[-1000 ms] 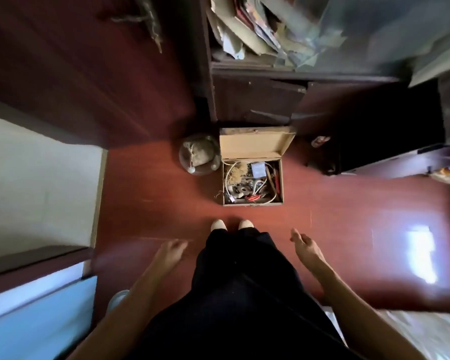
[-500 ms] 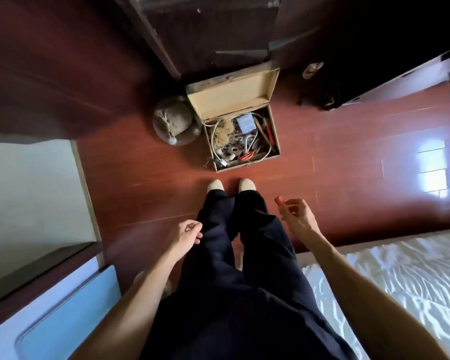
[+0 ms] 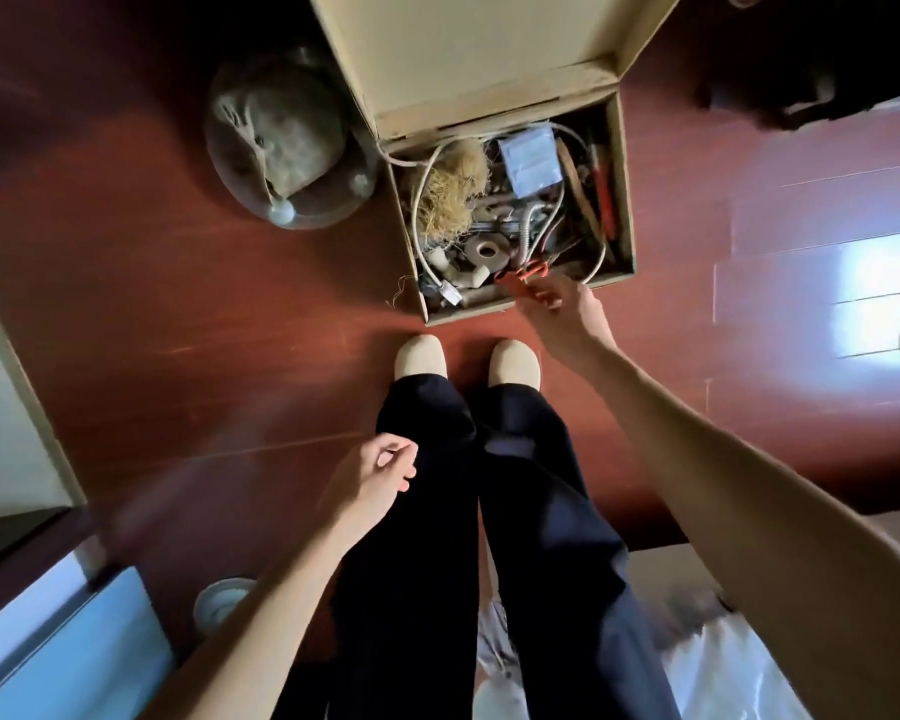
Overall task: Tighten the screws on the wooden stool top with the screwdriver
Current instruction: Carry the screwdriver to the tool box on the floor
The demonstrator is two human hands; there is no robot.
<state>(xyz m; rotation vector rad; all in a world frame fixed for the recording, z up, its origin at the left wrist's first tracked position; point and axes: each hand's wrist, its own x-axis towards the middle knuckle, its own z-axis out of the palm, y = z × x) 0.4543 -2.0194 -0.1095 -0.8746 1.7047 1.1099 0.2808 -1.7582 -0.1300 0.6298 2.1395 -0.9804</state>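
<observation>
Fingers (image 3: 541, 296) of the right hand (image 3: 567, 317) curl down over the near edge of an open brown cardboard box (image 3: 625, 200) and touch a small red-orange piece (image 3: 519, 275) lying among the clutter there; motion blur hides whether they pinch it or only rest on it. That arm reaches out nearly straight from the lower right, wrist above the box's near wall, palm turned down. Along the box's right wall lies a slim red-handled tool (image 3: 602, 192), its long axis running from the far end toward the near end, with a brown wooden handle (image 3: 575, 184) just beside it on the same line. Whether either one is the screwdriver cannot be told. The box also holds a looping white cable (image 3: 421, 210), a straw-coloured bundle of fibre (image 3: 453, 194), a pale blue packet (image 3: 531, 158) and a grey ring-shaped disc (image 3: 487, 252). The left hand (image 3: 380, 478) hangs beside the left leg of the black trousers (image 3: 427, 563), elbow bent, its fingers loosely curled toward the thumb with nothing held. Two cream slippers (image 3: 419, 356) stand on the red-brown wooden floor (image 3: 178, 304) just in front of the box. A round dark bowl holding a grey sack (image 3: 281, 142) sits on the floor just left of the box.
</observation>
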